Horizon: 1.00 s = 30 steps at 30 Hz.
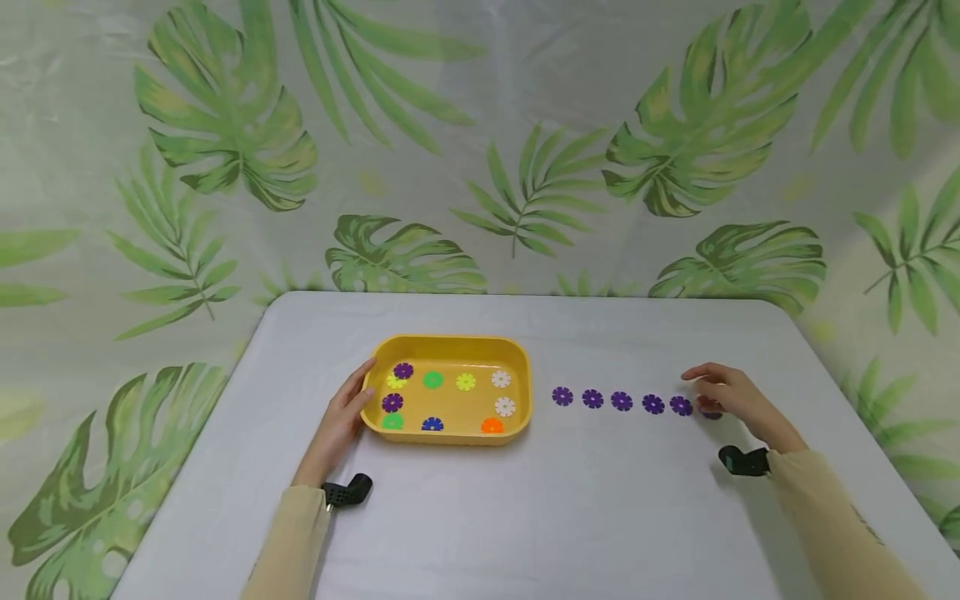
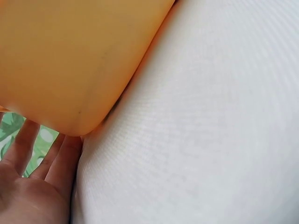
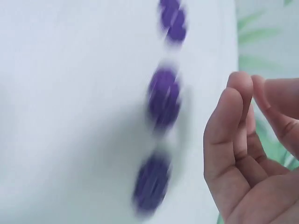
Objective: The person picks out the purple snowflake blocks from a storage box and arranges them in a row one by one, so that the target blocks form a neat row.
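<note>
Touching smooth yellow tray (image 1: 448, 436) with left hand (image 1: 341, 417), purple flower-shaped discs (image 1: 622, 401) near right hand (image 1: 731, 396)

Bright, even light, soft shadows; right wrist view motion-blurred.

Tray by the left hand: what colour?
Yellow. The tray shows best in the head view; the left hand rests on its left edge.

- The yellow tray (image 1: 448, 435) is looking like smooth, slightly glossy plastic.
- The table cover (image 1: 570, 517) is showing a matt, finely woven white cloth.
- The purple discs (image 1: 622, 401) are appearing as plastic.
</note>
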Tool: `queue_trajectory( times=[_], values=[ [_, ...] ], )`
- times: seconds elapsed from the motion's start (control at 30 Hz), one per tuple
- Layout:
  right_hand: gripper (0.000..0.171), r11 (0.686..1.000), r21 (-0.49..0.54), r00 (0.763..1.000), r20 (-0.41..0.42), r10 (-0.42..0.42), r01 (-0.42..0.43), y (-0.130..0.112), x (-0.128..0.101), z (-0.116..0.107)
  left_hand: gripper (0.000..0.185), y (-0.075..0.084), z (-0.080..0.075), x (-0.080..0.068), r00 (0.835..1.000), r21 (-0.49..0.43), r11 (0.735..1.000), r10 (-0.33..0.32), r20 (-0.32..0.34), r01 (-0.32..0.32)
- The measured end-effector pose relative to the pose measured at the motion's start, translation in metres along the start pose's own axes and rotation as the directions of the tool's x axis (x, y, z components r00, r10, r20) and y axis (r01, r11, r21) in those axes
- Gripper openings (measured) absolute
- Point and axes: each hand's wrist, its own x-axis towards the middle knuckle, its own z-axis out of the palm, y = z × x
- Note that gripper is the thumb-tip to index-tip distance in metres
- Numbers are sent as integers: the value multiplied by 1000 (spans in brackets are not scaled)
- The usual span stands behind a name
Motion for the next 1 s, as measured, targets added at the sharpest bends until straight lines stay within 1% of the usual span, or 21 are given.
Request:
queue_trajectory(
  times=[0.07, 0.17, 0.27, 0.37, 0.47, 0.6, 0.67, 0.73, 0.8, 0.87, 1.0],
  values=[
    [36, 998, 51, 998, 46, -46, 43, -17, 6, 13, 50, 2, 0, 0, 1000, -10, 1000, -7, -2, 6],
    [38, 987, 126, 985, 125, -118, 102, -44, 18, 37, 50, -7, -2, 3, 1000, -9, 1000, -4, -5, 4],
    [37, 976, 176, 969, 188, -161, 128, -72, 31, 67, 49, -15, -5, 7, 1000, -1, 1000, -4, -15, 4],
    [36, 967, 213, 951, 241, -193, 142, -102, 43, 99, 49, -18, -6, 9, 1000, -3, 1000, -1, -17, 1],
    [36, 956, 256, 929, 297, -219, 143, -131, 53, 132, 49, -15, -6, 8, 1000, -16, 1000, -1, -15, 1],
    [38, 939, 308, 894, 361, -265, 154, -162, 59, 176, 50, -6, -3, 4, 1000, -24, 1000, -5, -11, 5],
    [36, 934, 323, 885, 376, -275, 153, -175, 60, 197, 50, -3, -2, 3, 1000, -25, 1000, -5, -7, 5],
    [34, 926, 351, 878, 389, -279, 138, -187, 62, 217, 50, -3, -2, 3, 1000, -24, 1000, -3, -8, 3],
    [33, 924, 364, 878, 398, -267, 116, -197, 64, 236, 49, -7, -4, 4, 1000, -19, 1000, -2, -16, 2],
    [34, 920, 384, 878, 411, -244, 76, -205, 68, 254, 48, -12, -6, 6, 1000, -8, 1000, 2, -25, -2],
    [36, 899, 437, 884, 432, -178, -33, -214, 75, 285, 49, -18, -7, 9, 999, 8, 1000, 28, -18, -28]
  ],
)
